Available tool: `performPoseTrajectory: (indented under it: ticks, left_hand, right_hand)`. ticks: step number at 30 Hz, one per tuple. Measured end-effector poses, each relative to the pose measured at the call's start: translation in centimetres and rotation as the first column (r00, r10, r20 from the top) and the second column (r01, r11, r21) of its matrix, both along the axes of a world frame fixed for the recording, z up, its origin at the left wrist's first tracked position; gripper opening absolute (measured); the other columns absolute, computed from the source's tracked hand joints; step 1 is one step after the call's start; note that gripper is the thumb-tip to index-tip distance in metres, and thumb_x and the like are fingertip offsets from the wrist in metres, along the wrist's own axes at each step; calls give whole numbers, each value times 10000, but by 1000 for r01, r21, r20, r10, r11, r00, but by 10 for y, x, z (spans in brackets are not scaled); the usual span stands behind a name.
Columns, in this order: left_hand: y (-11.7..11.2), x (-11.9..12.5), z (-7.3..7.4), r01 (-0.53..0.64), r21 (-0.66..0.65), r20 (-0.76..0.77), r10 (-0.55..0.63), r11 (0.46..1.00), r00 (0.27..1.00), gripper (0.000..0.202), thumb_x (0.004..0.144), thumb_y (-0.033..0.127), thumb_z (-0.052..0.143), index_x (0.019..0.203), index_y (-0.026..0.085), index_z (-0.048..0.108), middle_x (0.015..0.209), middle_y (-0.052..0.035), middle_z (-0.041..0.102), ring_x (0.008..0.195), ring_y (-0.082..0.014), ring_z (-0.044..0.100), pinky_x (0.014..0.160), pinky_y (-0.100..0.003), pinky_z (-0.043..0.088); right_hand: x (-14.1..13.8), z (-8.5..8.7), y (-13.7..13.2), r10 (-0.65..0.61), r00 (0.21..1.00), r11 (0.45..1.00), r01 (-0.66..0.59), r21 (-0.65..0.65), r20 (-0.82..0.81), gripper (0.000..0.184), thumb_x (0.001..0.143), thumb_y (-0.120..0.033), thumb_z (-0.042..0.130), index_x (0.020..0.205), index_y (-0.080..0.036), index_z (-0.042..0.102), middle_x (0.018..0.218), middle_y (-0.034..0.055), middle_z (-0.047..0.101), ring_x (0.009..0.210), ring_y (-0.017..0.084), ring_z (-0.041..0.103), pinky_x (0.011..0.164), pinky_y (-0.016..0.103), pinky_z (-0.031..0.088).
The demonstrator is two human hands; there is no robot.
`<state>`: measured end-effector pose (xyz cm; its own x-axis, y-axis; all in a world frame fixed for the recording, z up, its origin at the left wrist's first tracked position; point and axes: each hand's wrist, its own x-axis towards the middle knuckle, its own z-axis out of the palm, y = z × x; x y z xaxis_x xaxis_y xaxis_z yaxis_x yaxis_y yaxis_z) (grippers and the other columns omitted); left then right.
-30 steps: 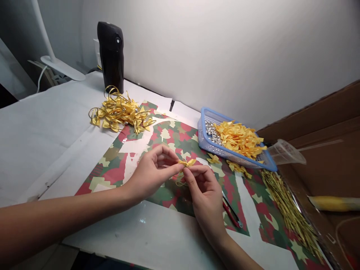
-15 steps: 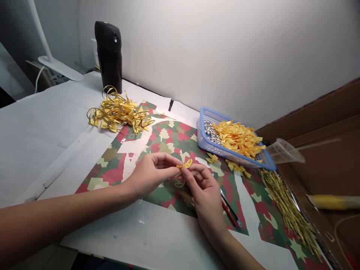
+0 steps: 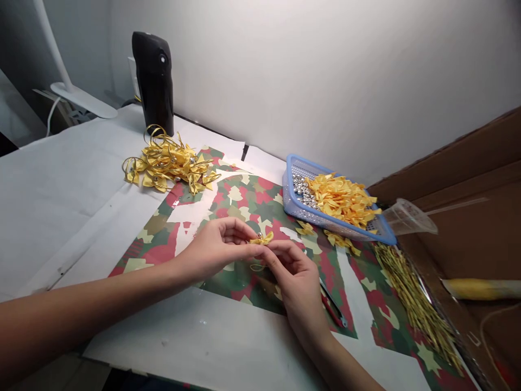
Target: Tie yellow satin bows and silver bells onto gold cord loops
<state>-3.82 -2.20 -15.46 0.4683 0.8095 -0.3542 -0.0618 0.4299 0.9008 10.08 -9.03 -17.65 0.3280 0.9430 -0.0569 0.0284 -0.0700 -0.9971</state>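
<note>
Over the patterned paper, a small yellow ribbon bow (image 3: 264,238) with a silver bell (image 3: 259,235) at its middle is pinched between both hands. My left hand (image 3: 222,241) holds it from the left with thumb and forefinger. My right hand (image 3: 296,271) is closed at its lower right side, thumb tip meeting the left thumb. A thin gold cord loop (image 3: 258,267) hangs below the fingers. Beside my right hand lie red-handled pliers (image 3: 334,310), partly hidden by it.
A blue basket (image 3: 288,190) at the right holds yellow bows and silver bells. Loose bows (image 3: 342,242) lie before it, gold cords (image 3: 415,304) further right. Finished-looking bows with loops (image 3: 171,163) are heaped at the left by a black cylinder (image 3: 154,84). A plastic cup (image 3: 409,217) lies against cardboard.
The bow has tilted in my fingers, so the silver bell now shows more clearly on top. My thumbs have come together. The whole view has shifted slightly.
</note>
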Motion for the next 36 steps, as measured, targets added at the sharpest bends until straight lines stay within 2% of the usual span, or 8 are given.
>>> performPoseTrajectory:
  ticks: [8,14,18,21,23,27,31,36]
  left_hand:
    - [-2,-2,-1,25,61,-4,-25,998,1000,127,662,170,749,712,136,637,683,3,665,646,-101,617,596,-197,483]
    - [2,-3,-1,-52,157,-25,57,986,998,188,641,210,764,730,144,612,700,9,640,666,-110,609,608,-214,484]
    - [4,-5,-1,-44,163,-44,52,986,998,260,628,260,779,754,151,579,704,19,615,636,-104,589,587,-219,475]
    - [4,-5,-2,-9,198,-57,21,980,998,261,651,275,766,741,159,550,689,26,590,626,-101,576,567,-213,459]
    - [3,-5,-2,7,238,-43,4,971,999,267,650,271,767,726,164,535,690,31,577,637,-101,574,595,-220,469]
    - [4,-6,-3,13,310,-60,6,951,998,273,670,286,749,713,176,503,667,42,550,616,-100,560,585,-225,461]
    - [3,-7,-4,30,403,-107,15,915,994,251,713,273,704,723,188,469,655,52,515,571,-90,510,532,-218,423]
    - [-3,-7,-6,119,501,-177,-34,857,984,235,730,203,646,723,207,410,678,46,518,583,-98,494,545,-231,420]
  right_hand:
    - [-3,2,-2,28,1000,999,-28,-30,-1,192,746,-390,695,761,-200,670,722,15,708,710,167,661,663,263,527]
    - [-4,9,-5,78,997,994,-79,-69,-27,224,736,-396,717,815,-198,651,736,24,726,683,144,657,617,228,522]
    - [3,10,-3,81,995,994,-84,-63,-50,335,758,-449,689,935,-214,529,573,-37,659,385,73,483,407,187,403]
    - [9,8,-2,161,987,983,-161,-91,0,369,781,-457,659,1013,-199,533,473,-71,567,334,64,380,353,184,309]
    - [11,7,-2,197,978,978,-190,-90,68,302,793,-448,646,938,-191,583,435,-81,491,350,68,364,348,185,272]
    - [15,12,-1,179,954,983,-185,3,239,226,816,-403,622,730,-194,617,573,-27,506,490,99,443,419,209,339]
    - [23,21,-1,236,941,957,-268,108,243,176,849,-347,594,747,-204,606,809,27,593,629,116,506,516,221,418]
    - [29,26,-3,399,888,907,-419,47,229,141,900,-318,535,823,-217,595,685,-17,558,550,97,477,494,211,397]
